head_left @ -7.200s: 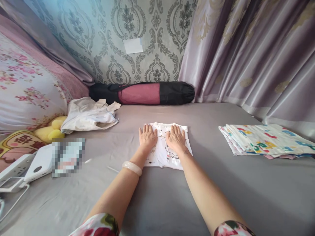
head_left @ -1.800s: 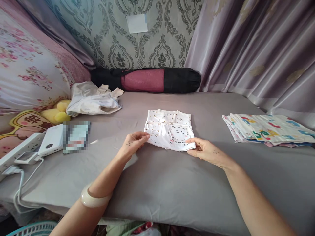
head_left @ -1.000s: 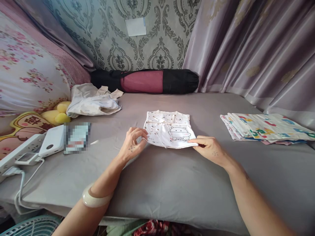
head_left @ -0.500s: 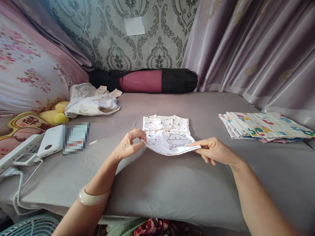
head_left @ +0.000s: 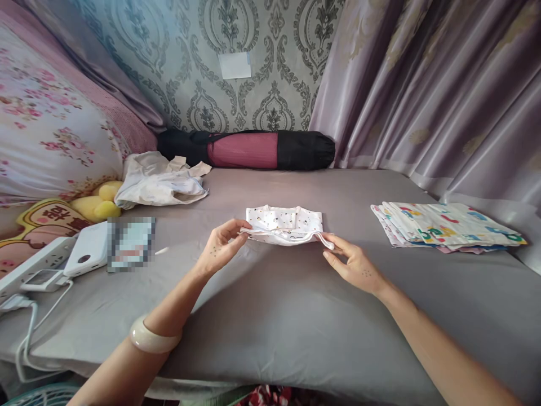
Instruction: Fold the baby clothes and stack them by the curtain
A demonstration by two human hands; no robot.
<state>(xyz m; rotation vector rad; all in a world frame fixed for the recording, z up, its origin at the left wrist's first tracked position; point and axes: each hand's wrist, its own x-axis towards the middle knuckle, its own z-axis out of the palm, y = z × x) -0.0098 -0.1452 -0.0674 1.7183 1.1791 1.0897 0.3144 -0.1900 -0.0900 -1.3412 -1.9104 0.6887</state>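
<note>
Shirt [head_left: 270,219]: white, speckled, folded, near edge raised.
Left hand [head_left: 224,245]: pinching its near left corner.
Right hand [head_left: 353,265]: gripping near right corner.
Cloths [head_left: 459,224]: stacked, right, on sheet [head_left: 279,316].

The little shirt [head_left: 281,219] is white, sprinkled with tiny black and tan figures, and the sheet [head_left: 270,327] under it is plain grey. At the far side I see a long bag [head_left: 243,150], black at both ends and maroon in the middle, against wallpaper [head_left: 274,25] with dark grey scrolls and medallions on paler grey. To my right, the curtain [head_left: 389,101] is shiny mauve with gold motifs; the top cloth [head_left: 469,220] on the pile is cream with red, yellow, green and blue shapes. On the left, pink flowers dot a white cover [head_left: 38,152], near a yellow plush toy [head_left: 91,207]. The bangle [head_left: 152,338] is milky white.
</note>
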